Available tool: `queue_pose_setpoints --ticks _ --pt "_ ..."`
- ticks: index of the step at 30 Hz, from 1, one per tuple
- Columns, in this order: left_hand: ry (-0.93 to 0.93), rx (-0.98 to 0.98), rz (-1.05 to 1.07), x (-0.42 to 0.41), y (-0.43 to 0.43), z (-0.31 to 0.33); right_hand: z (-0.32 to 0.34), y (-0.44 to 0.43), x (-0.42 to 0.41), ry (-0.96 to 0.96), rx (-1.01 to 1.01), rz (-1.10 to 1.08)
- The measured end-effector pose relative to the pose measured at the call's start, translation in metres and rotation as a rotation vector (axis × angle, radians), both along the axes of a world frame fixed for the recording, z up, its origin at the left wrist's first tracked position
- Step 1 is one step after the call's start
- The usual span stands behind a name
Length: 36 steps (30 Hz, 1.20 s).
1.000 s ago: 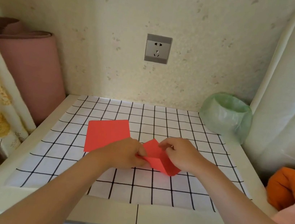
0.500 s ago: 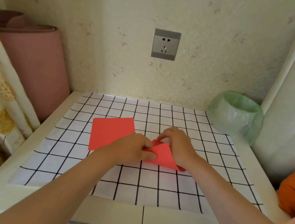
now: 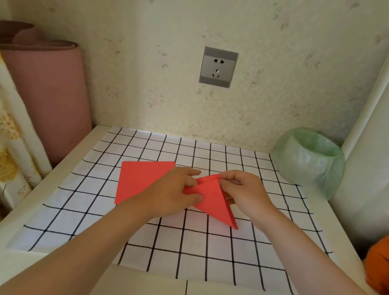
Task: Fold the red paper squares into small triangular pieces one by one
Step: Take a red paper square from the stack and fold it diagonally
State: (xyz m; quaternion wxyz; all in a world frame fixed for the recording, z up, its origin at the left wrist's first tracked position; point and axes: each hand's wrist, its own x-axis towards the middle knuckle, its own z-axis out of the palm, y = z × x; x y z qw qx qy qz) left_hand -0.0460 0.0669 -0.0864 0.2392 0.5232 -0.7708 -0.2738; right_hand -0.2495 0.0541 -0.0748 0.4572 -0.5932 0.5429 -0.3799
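Red paper folded to a triangle (image 3: 213, 201) lies mid-cloth on the black-grid white tablecloth (image 3: 174, 249), point toward the near right. Left hand (image 3: 172, 194) rests on its left part, thumb pressing the fold, fingers curled over the upper edge. Right hand (image 3: 242, 191) pinches the top corner between thumb and fingers. Flat red paper square (image 3: 139, 179) sits just left, partly under the left hand. Green-bagged bin (image 3: 309, 161) at the far right corner, wall socket (image 3: 217, 67) behind, pink roll (image 3: 46, 91) to the left, orange cloth (image 3: 387, 264) at the right edge
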Motion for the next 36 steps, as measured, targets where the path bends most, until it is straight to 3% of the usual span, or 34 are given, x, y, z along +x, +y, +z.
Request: queue_pose_setpoints --ticks 3,11,18,29,36 --pt "0.107 0.093 0.014 -0.006 0.003 0.003 0.004 0.007 -0.002 -0.065 0.015 -0.033" --pt "0.394 0.037 0.099 -0.018 0.008 0.005 0.004 0.012 -0.011 0.020 0.014 -0.071" --pt "0.333 -0.050 0.125 -0.023 0.006 -0.001 0.005 0.011 -0.007 -0.001 -0.045 -0.072" --pt "0.339 -0.046 0.152 -0.025 0.003 -0.005 -0.001 0.007 0.002 0.280 -0.217 -0.011" --pt "0.312 -0.065 0.146 -0.031 0.006 -0.007 -0.001 0.015 0.008 0.754 -0.275 0.103"
